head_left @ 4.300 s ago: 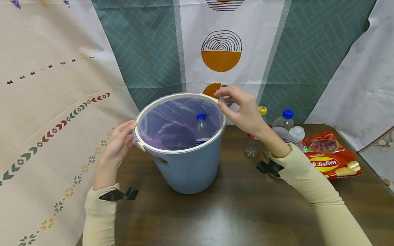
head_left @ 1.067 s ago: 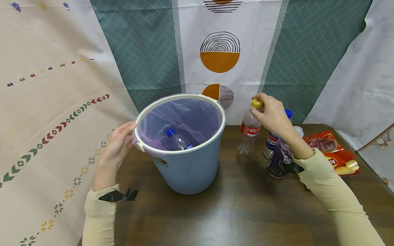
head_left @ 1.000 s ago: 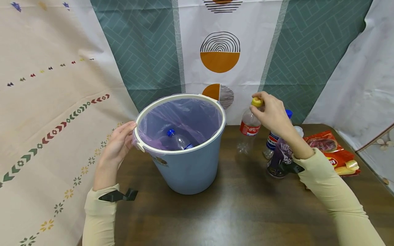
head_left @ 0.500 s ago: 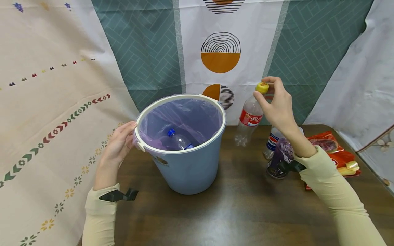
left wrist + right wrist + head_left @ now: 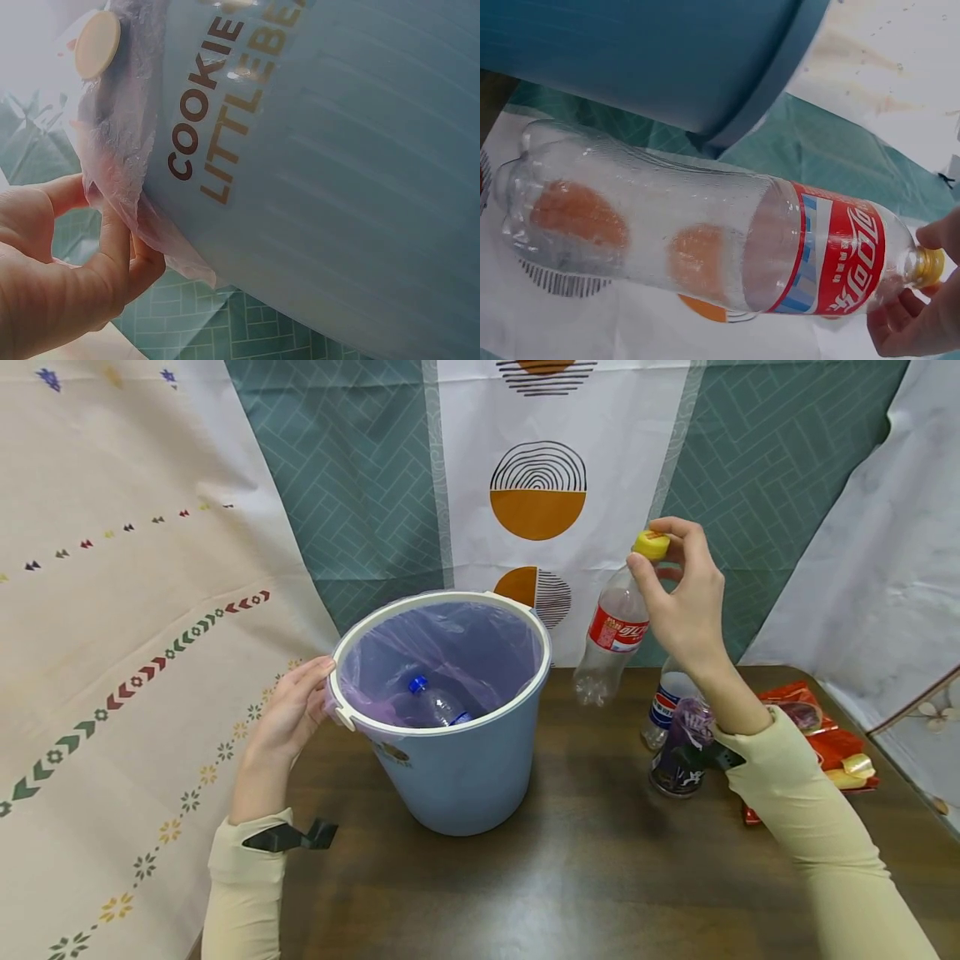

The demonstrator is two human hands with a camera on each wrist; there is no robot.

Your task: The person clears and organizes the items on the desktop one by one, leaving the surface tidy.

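Note:
A blue trash can point(image 5: 457, 777) with a cream rim and a pinkish plastic liner stands on the table. My left hand point(image 5: 288, 710) holds its rim at the left side; in the left wrist view the fingers lie against the liner point(image 5: 112, 150). Inside the can lies a clear bottle with a blue cap point(image 5: 438, 703). To the right of the can, my right hand point(image 5: 686, 597) pinches the yellow cap of an empty cola bottle point(image 5: 618, 631) with a red label. That bottle hangs tilted above the table, its base toward the can, as the right wrist view point(image 5: 705, 232) also shows.
Right of the can stand a bottle with a blue-and-red label point(image 5: 663, 703) and a dark purple-labelled bottle point(image 5: 678, 752). Red snack bags point(image 5: 832, 747) lie behind the right forearm on the brown table point(image 5: 480, 902). Patterned cloths point(image 5: 360, 468) hang behind.
The blue-capped bottle has toppled to lie lower in the can. My right hand went from the rim to the cola bottle and raised it off the table. The left hand stayed put.

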